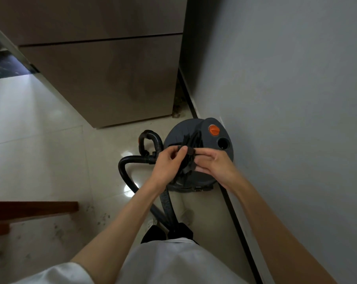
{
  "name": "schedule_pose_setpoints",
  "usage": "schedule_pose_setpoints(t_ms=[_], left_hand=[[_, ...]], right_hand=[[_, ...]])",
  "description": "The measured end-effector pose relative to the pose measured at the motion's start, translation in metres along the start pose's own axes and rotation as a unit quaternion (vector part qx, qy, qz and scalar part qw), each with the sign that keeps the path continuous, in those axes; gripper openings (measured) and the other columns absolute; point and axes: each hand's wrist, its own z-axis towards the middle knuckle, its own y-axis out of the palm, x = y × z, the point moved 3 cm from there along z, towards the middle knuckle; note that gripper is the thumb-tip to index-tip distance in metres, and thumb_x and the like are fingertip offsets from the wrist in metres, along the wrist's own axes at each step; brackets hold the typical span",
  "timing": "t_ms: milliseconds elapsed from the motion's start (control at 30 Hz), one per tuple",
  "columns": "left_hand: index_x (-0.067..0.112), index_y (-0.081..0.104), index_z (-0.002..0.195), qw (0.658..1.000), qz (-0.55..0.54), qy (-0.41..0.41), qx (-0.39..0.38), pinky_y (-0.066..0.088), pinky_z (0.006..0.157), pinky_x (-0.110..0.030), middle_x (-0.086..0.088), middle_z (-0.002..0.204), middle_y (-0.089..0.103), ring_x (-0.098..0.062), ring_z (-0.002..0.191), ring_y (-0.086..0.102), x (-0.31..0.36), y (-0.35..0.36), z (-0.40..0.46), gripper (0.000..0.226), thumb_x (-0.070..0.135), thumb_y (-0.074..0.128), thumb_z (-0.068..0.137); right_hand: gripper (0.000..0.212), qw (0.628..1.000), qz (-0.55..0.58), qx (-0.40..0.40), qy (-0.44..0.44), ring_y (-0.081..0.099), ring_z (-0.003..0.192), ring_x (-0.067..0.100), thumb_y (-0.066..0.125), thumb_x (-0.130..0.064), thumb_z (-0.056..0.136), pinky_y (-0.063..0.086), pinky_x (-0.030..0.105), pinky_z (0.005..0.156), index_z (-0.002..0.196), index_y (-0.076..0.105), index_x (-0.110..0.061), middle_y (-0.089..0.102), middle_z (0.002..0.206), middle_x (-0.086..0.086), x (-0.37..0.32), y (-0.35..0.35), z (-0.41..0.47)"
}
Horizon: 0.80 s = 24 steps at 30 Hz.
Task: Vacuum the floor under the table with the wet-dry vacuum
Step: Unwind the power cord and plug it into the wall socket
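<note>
A dark grey wet-dry vacuum (216, 144) with an orange knob (214, 130) stands on the floor against the right wall. On its top lies a bundle of coiled black power cord (188, 158) with a strap around it. My left hand (169, 162) pinches the strap end above the bundle. From the right, my right hand (214, 163) grips the same bundle. A black ribbed hose (130, 160) loops from the vacuum's left side down toward my feet.
A tall beige cabinet (103, 74) stands behind the vacuum. A brown wooden table edge (32, 210) juts in at the lower left. The pale tiled floor (40, 130) shows dark specks near the table. A dark baseboard (233, 208) runs along the right wall.
</note>
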Motion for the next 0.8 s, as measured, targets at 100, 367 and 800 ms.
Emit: schedule_pose_setpoints(t_ms=[100, 367, 800], left_hand=[[0.008, 0.064, 0.111, 0.999, -0.03, -0.031, -0.015, 0.054, 0.083, -0.029, -0.01, 0.099, 0.07, -0.019, 0.092, 0.068, -0.004, 0.0, -0.001, 0.031, 0.03, 0.047, 0.097], [0.009, 0.062, 0.115, 0.996, -0.073, -0.046, -0.036, 0.053, 0.088, -0.029, -0.009, 0.105, 0.07, -0.017, 0.098, 0.067, -0.003, -0.001, -0.004, 0.031, 0.031, 0.051, 0.095], [0.001, 0.061, 0.101, 0.986, -0.158, -0.046, 0.001, 0.054, 0.078, -0.029, -0.011, 0.091, 0.07, -0.023, 0.088, 0.069, 0.001, -0.01, -0.002, 0.015, 0.011, 0.053, 0.094]], right_hand=[[0.022, 0.999, -0.017, 0.033, 0.013, 0.069, 0.075, 0.008, 0.057, 0.005, 0.089, 0.055, 0.018, 0.067, 0.11, 0.064, 0.001, 0.07, 0.088, 0.008, 0.002, 0.0, 0.001], [0.018, 1.0, -0.004, 0.018, 0.01, 0.065, 0.08, 0.011, 0.064, -0.003, 0.087, 0.054, 0.02, 0.069, 0.101, 0.06, -0.013, 0.067, 0.087, 0.004, 0.003, 0.005, 0.001], [0.016, 0.998, -0.042, 0.011, 0.041, 0.064, 0.074, 0.01, 0.068, -0.006, 0.085, 0.054, 0.017, 0.07, 0.1, 0.061, -0.007, 0.067, 0.087, 0.007, 0.012, 0.01, -0.003]])
